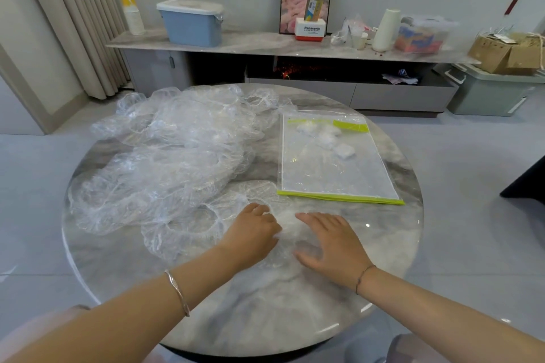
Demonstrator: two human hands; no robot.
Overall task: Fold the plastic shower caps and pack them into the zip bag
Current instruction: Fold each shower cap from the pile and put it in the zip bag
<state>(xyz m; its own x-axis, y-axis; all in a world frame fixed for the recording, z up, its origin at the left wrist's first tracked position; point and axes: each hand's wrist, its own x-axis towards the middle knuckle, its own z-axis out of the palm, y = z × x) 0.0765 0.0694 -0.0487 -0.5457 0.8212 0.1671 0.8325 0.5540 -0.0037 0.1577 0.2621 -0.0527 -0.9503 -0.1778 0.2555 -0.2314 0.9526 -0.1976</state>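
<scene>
Shower caps point(165, 156) crowd the left of the marble table point(265, 318); slippery film may spring unfolded if pressure slips. Left hand point(253, 233), fingers curled, grips one cap point(287, 224) near the front edge; right hand point(333, 242) presses it, fingers straight. Zip bag point(333, 174) lies right, folded caps point(343, 152) inside.

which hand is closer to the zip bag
Right. The right hand lies flat on the table just in front of the zip bag, below its near green edge. The left hand sits farther left, beside the loose shower caps.
</scene>
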